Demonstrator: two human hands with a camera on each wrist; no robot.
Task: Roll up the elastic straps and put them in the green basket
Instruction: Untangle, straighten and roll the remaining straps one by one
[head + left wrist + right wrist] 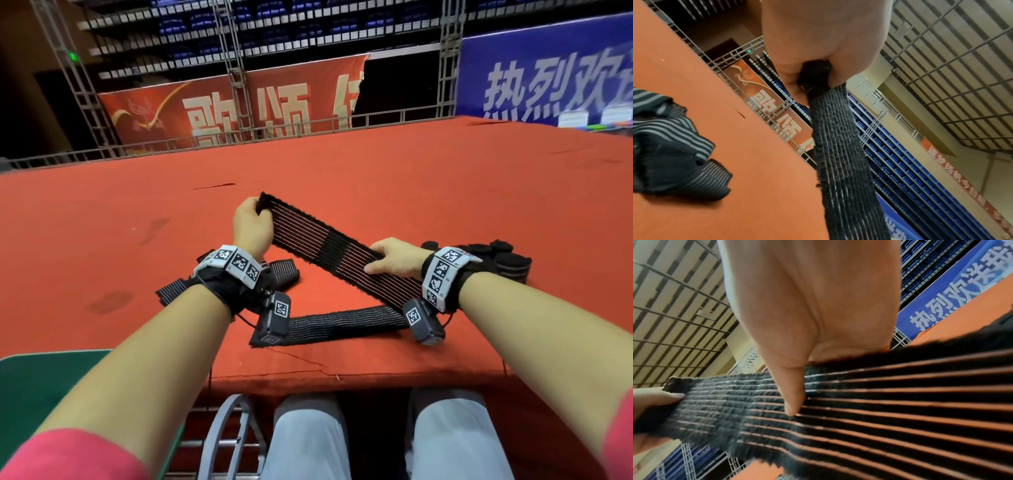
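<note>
Two hands held one black ribbed elastic strap [329,243], fuzzy-edged and stretched taut above the red felt table [411,178]. The left hand [250,226] had its fingers curled round the strap's far end, bunching it. The right hand [394,258] pinched the band nearer the body, thumb [793,394] underneath. Its slack tail lay flat on the felt between the wrists. Rolled straps [496,257] sat just beyond the right hand.

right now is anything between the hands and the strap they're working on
No. The left hand already grips the strap at its far end, and the right hand holds it farther along; the green basket isn't clearly in view.
</note>
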